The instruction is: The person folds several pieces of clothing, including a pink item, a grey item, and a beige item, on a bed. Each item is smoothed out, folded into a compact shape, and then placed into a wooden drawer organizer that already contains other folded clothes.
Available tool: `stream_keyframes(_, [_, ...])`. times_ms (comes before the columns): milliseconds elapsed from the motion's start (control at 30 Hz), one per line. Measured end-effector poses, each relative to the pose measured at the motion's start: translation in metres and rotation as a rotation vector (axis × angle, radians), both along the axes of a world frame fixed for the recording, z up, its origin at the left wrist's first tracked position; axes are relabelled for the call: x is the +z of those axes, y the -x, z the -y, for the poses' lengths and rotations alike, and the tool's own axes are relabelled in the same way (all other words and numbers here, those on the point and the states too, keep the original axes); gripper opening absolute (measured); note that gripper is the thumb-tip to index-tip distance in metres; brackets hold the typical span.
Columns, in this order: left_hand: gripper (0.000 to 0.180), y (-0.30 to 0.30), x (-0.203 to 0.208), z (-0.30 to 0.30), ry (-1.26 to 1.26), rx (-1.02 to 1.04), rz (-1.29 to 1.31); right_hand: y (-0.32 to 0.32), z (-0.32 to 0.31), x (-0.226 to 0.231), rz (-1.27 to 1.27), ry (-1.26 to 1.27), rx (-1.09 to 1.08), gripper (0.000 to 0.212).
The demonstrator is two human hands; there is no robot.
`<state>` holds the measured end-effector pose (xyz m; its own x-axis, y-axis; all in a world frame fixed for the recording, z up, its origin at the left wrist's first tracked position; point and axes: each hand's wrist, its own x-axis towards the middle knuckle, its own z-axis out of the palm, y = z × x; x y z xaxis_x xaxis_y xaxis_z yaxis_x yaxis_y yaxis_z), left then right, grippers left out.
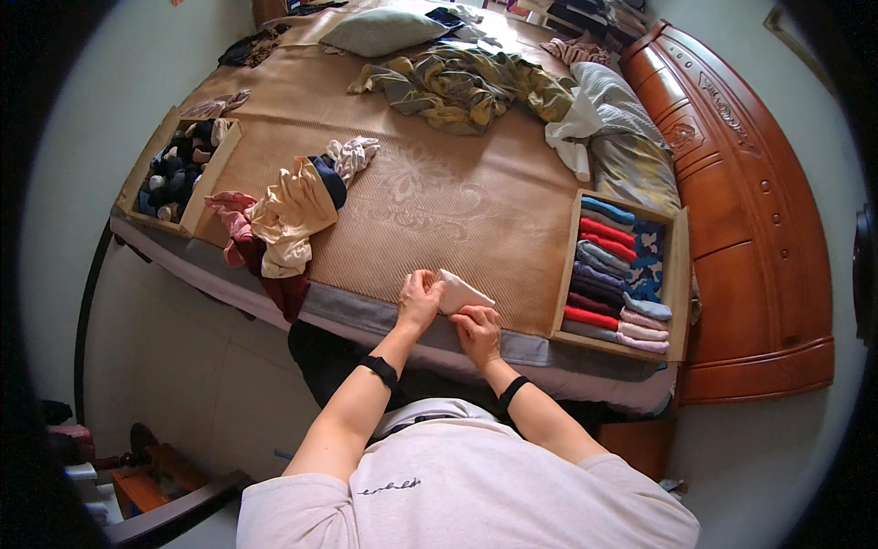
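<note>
Between my hands, at the near edge of the bed, lies a small cream cloth folded into a compact packet; what garment it is cannot be made out. My left hand pinches its left side with curled fingers. On its near right edge my right hand is closed, fingers bent over the fabric. To the right, a wooden drawer box holds rows of folded clothes in red, blue, grey, dark and pink. Left of my hands is a loose pile with a cream garment, pink and dark red pieces and a navy item.
A second wooden box with dark rolled items sits at the bed's left edge. Farther back lie a rumpled olive-yellow cloth, a white cloth and a grey-green pillow. The carved wooden headboard rises along the right.
</note>
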<state>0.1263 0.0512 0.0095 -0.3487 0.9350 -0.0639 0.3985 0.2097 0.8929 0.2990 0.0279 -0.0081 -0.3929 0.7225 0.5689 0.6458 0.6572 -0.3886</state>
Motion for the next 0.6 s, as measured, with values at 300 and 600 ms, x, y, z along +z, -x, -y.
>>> stream_keyframes(300, [0.042, 0.008, -0.003, -0.016, 0.237, -0.374, 0.008, -0.012, -0.002, 0.027, -0.294, 0.067, -0.380, 0.032])
stream_keyframes(600, [0.046, 0.024, -0.001, 0.028, 0.308, -0.311, 1.064, -0.025, -0.040, 0.051, -0.497, 1.460, 0.223, 0.043])
